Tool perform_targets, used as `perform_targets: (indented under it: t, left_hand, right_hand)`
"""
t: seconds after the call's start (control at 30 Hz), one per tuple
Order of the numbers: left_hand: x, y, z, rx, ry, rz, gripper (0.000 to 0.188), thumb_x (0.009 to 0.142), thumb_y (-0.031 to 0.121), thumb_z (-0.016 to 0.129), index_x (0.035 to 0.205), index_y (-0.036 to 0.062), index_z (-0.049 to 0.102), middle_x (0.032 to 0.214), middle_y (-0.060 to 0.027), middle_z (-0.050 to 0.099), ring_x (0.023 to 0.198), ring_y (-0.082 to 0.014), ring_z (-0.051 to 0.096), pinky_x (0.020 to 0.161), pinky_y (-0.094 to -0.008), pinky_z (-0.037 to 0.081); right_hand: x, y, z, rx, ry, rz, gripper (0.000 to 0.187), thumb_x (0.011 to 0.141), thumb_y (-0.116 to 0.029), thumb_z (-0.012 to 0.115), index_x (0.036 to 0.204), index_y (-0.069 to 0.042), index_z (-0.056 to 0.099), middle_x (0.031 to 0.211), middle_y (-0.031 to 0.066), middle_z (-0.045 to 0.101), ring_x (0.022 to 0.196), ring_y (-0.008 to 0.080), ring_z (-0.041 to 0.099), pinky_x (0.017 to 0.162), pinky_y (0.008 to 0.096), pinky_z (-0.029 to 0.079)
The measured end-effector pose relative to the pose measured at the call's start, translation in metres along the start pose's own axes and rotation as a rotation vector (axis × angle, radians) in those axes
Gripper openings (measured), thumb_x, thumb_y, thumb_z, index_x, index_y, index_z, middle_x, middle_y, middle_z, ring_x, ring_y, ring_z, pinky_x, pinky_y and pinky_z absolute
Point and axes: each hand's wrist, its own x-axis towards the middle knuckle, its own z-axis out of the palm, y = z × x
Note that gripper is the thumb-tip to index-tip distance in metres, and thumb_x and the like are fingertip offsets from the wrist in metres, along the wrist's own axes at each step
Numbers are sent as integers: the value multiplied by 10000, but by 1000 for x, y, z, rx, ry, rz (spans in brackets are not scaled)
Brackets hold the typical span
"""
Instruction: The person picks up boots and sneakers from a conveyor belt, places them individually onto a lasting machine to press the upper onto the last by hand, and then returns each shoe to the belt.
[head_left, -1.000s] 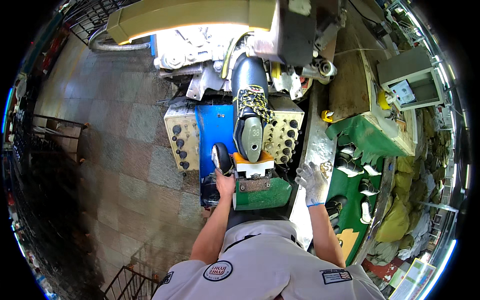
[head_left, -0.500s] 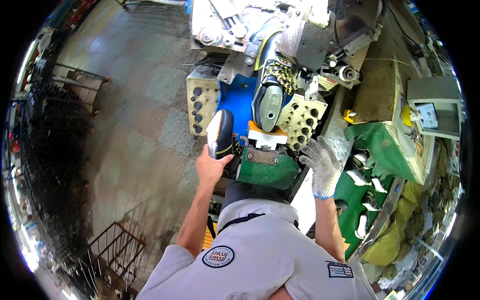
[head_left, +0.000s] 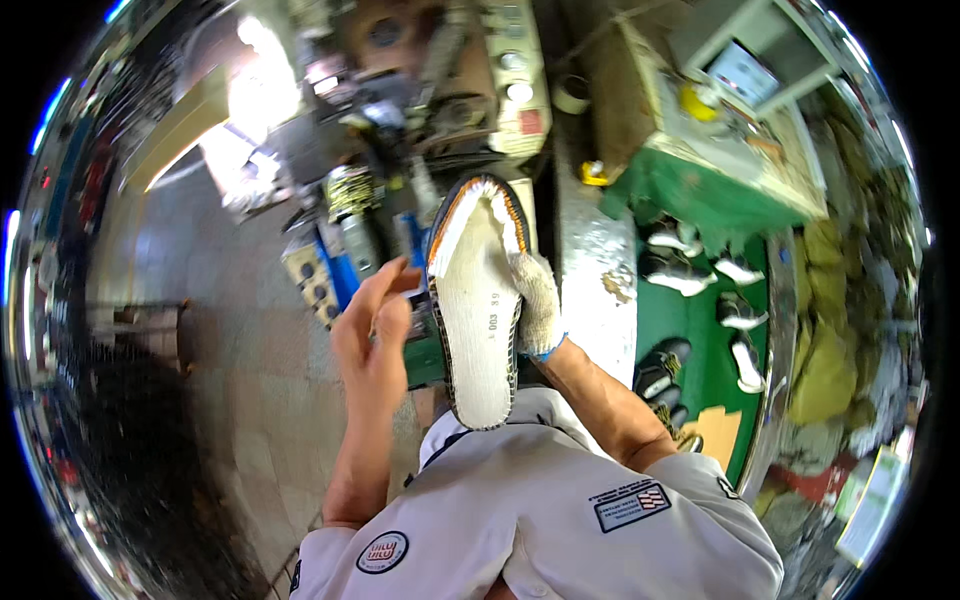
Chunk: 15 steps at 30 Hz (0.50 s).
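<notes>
A dark shoe upper [head_left: 478, 320] is held in front of my body, its pale, soleless underside facing up. Orange and yellowish stitching runs along its edge, with white material folded in around the toe. My right hand [head_left: 540, 308], in a grey-white knit glove with a blue cuff, grips it from the right side; most of those fingers are hidden behind it. My bare left hand [head_left: 372, 325] is just left of the shoe, slightly blurred, fingers partly bent and apart, holding nothing. Beyond it, another shoe with black-and-yellow laces [head_left: 350, 192] sits in the machine [head_left: 395, 110].
To the right, a green-lined tray [head_left: 655, 320] carries several dark shoes with white undersides [head_left: 680, 270] and a piece of cardboard [head_left: 717, 436]. A worn metal ledge [head_left: 592, 270] runs alongside it. Farther back stands a bench draped with green cloth [head_left: 690, 195].
The shoe upper has passed from my left hand to my gloved right hand and its underside now faces up. My left hand has let go. The view has swung to the right.
</notes>
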Motion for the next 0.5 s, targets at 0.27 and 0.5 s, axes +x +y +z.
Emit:
perform_targets:
  t: [0.27, 0.5]
  left_hand:
    - [5, -63, 170, -500, -455, -638, 363, 930, 181, 748, 1161, -99, 729, 990, -78, 728, 865, -139, 657, 799, -288, 501]
    - [-57, -121, 295, -5, -1001, -465, 467, 987, 253, 725, 1288, -98, 660, 1164, -127, 723, 1038, -179, 667, 934, -304, 522]
  right_hand:
    - [-85, -54, -97, -44, 315, -281, 560, 952, -304, 656, 1403, 4, 531, 1206, 78, 655, 1066, 149, 631, 925, 312, 519]
    - [-182, -105, -213, -349, 723, -408, 586, 922, -354, 705, 1348, 34, 597, 1136, 98, 693, 994, 145, 641, 907, 321, 526]
